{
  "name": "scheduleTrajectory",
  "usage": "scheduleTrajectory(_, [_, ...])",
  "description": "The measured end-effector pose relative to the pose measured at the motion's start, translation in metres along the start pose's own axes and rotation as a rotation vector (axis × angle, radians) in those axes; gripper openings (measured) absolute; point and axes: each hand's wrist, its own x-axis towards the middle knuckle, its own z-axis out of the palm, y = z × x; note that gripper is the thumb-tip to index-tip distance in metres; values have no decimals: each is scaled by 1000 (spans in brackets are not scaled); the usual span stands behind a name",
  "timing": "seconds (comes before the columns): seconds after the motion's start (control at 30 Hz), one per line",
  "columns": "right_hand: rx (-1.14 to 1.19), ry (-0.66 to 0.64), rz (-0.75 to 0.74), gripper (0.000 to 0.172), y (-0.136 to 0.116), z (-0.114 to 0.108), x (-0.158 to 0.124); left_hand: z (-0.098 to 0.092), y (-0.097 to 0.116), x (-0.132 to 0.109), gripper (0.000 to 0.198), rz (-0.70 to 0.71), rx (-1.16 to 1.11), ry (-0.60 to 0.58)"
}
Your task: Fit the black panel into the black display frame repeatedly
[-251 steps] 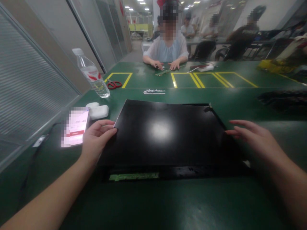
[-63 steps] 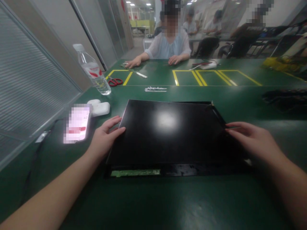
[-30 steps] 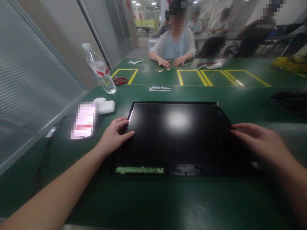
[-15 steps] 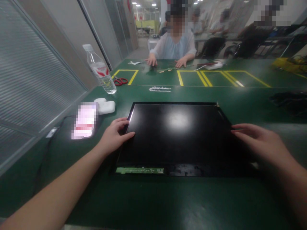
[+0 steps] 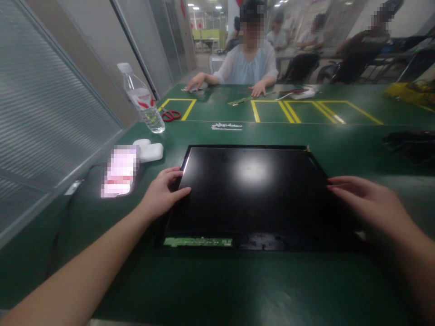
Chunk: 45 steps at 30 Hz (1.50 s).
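Note:
A black LCD screen panel (image 5: 251, 199) lies flat on the green table (image 5: 217, 285), its glossy face up with a bright reflection near the far edge. Along its near edge runs a green circuit strip (image 5: 198, 242). My left hand (image 5: 163, 190) grips the panel's left edge, thumb on top and fingers at the side. At the opposite edge, my right hand (image 5: 363, 194) holds the panel between thumb and fingertips. The underside of the panel and the fingertips beneath it are hidden.
To the left are a lit phone (image 5: 120, 172), a white earbud case (image 5: 151, 151), a water bottle (image 5: 142, 99) and red-handled scissors (image 5: 171, 116). White scraps (image 5: 226, 127) lie beyond the panel. Across the table sits a co-worker (image 5: 251, 63); dark cloth (image 5: 411, 145) is at right.
My hands and the panel have stayed put. The co-worker's hand on the left of the view has moved further left onto a small pale piece, and a green strip there has shifted slightly.

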Motion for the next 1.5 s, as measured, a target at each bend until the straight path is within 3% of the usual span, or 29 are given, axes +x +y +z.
scheduleTrajectory(0.27, [-14, -22, -12, 58, 5, 1, 2, 1, -2, 1, 63, 20, 40, -3])
scheduleTrajectory(0.8, [13, -10, -51, 49, 12, 2, 4, 1, -2, 2, 62, 35, 91, -10])
scheduleTrajectory(1.5, [13, -10, -59, 51, 7, 4, 2, 0, -7, 3, 56, 60, 70, -16])
